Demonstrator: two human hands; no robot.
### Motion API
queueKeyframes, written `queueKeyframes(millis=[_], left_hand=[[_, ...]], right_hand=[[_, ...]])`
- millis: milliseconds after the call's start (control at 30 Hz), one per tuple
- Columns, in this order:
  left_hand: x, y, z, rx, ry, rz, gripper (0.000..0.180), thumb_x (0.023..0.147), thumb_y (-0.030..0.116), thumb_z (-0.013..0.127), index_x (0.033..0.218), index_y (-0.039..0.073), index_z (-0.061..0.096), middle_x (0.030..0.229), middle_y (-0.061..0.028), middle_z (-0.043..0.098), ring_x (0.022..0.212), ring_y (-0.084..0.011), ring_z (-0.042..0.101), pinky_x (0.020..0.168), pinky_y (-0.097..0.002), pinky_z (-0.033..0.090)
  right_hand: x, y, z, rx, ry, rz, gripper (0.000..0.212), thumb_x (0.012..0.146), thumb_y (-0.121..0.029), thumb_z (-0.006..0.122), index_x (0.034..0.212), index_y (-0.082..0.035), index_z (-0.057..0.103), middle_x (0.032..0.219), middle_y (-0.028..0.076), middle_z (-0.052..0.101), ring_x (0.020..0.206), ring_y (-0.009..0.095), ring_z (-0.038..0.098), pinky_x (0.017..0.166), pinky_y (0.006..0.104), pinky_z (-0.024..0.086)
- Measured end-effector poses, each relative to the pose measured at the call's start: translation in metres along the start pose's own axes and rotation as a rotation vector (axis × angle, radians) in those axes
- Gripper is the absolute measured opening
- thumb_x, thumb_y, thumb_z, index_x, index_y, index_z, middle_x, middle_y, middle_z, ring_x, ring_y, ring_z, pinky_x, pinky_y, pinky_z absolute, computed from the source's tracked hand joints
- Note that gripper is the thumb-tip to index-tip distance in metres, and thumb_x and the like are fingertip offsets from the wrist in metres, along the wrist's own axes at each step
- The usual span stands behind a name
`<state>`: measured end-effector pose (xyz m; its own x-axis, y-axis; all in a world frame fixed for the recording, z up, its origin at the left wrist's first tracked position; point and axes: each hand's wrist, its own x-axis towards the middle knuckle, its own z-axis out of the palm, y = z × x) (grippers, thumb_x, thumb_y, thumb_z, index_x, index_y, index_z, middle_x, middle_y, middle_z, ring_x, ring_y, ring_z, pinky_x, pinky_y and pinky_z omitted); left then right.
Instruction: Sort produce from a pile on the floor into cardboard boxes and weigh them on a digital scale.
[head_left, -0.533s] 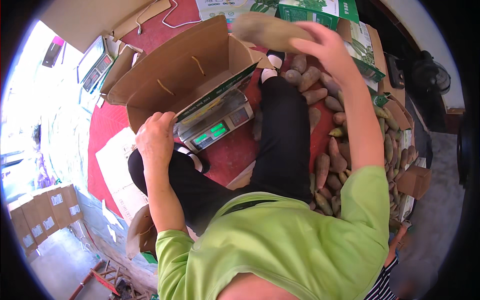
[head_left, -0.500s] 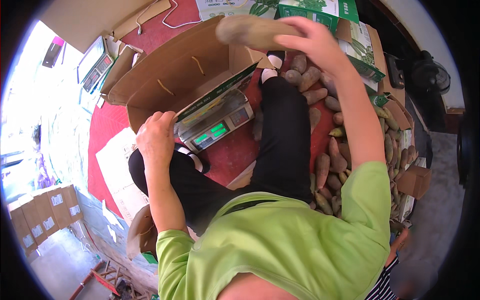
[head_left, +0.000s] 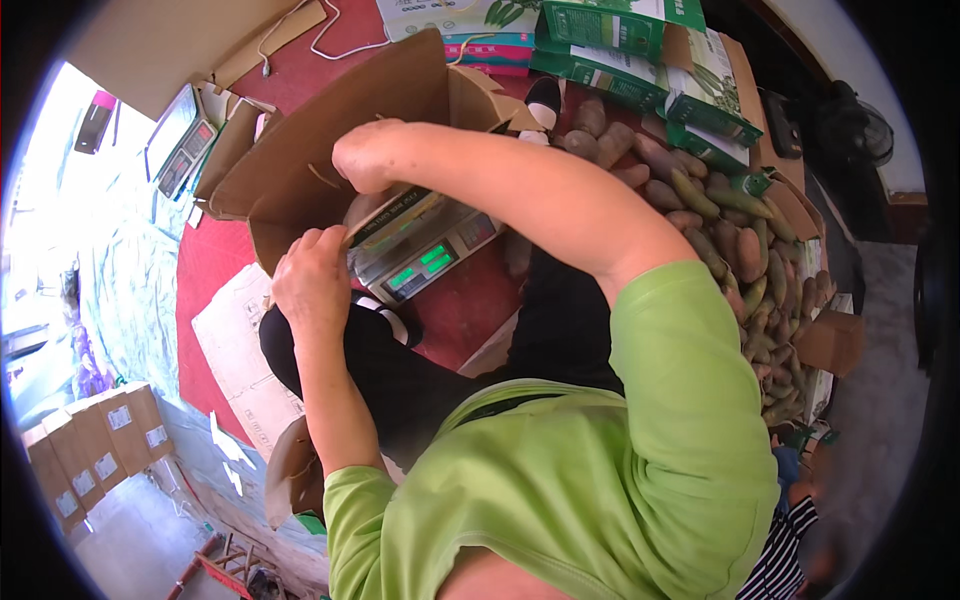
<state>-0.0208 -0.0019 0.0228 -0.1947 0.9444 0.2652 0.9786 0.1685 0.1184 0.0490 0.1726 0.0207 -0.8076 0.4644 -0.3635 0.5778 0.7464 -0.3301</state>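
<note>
My left hand [head_left: 312, 275] is closed over the near left corner of an open cardboard box [head_left: 290, 150], with the fingers curled on its rim. My right hand [head_left: 368, 155] reaches down into that box, and its fingers are hidden. Just under it shows the end of a reddish-brown root vegetable [head_left: 362, 208], mostly covered by the box's near wall. The box rests on a digital scale [head_left: 425, 265] with lit green displays, between my legs.
Several soil-covered root vegetables [head_left: 745, 250], green and reddish, lie heaped on my right. Printed green and white cartons [head_left: 610, 35] lie at the far side. Another scale [head_left: 185, 150] stands at the far left. Flattened cardboard [head_left: 235, 335] lies left, on the red floor covering. Another person [head_left: 785, 550] is behind on the right.
My right hand has swung left and down from above the far right of the box into it, carrying a large root vegetable. My left hand keeps its hold on the box.
</note>
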Motion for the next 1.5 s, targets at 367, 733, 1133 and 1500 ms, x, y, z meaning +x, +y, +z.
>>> queueKeyframes(millis=[367, 733, 1133, 1500], left_hand=[[-0.001, 0.001, -0.001, -0.090, -0.009, -0.013, 0.012, 0.086, 0.019, 0.058, 0.094, 0.013, 0.064, 0.084, -0.0077, 0.062, 0.082, -0.0304, 0.060, 0.068, -0.0410, 0.046], [0.000, 0.005, 0.011, 0.007, -0.013, -0.104, 0.016, 0.089, 0.024, 0.058, 0.099, 0.014, 0.065, 0.089, -0.0046, 0.066, 0.079, -0.0275, 0.064, 0.063, -0.0369, 0.049], [0.002, -0.009, 0.022, 0.002, 0.013, -0.053, 0.018, 0.090, 0.023, 0.058, 0.099, 0.009, 0.065, 0.089, -0.0080, 0.067, 0.078, -0.0277, 0.065, 0.065, -0.0366, 0.048], [0.000, -0.012, 0.022, -0.031, 0.053, -0.061, 0.015, 0.089, 0.019, 0.059, 0.098, 0.009, 0.065, 0.088, -0.0093, 0.066, 0.079, -0.0280, 0.064, 0.066, -0.0361, 0.048]], right_hand=[[-0.176, 0.180, 0.001, 0.642, 0.687, 0.088, 0.027, 0.087, -0.016, 0.060, 0.109, -0.001, 0.063, 0.094, 0.006, 0.066, 0.089, 0.014, 0.061, 0.079, 0.0269, 0.048], [-0.404, 0.277, 0.400, 0.672, 0.334, 1.158, 0.017, 0.080, -0.012, 0.062, 0.094, -0.004, 0.066, 0.074, 0.008, 0.063, 0.068, 0.018, 0.061, 0.060, 0.0332, 0.049], [-0.471, 0.188, 0.519, 0.689, 0.258, 1.720, 0.032, 0.075, -0.016, 0.065, 0.104, -0.001, 0.060, 0.096, 0.018, 0.066, 0.092, 0.029, 0.065, 0.076, 0.0391, 0.051], [-0.420, 0.225, 0.531, 0.797, 0.327, 1.859, 0.059, 0.069, -0.024, 0.077, 0.117, 0.002, 0.055, 0.111, 0.019, 0.063, 0.107, 0.027, 0.060, 0.083, 0.0375, 0.051]])
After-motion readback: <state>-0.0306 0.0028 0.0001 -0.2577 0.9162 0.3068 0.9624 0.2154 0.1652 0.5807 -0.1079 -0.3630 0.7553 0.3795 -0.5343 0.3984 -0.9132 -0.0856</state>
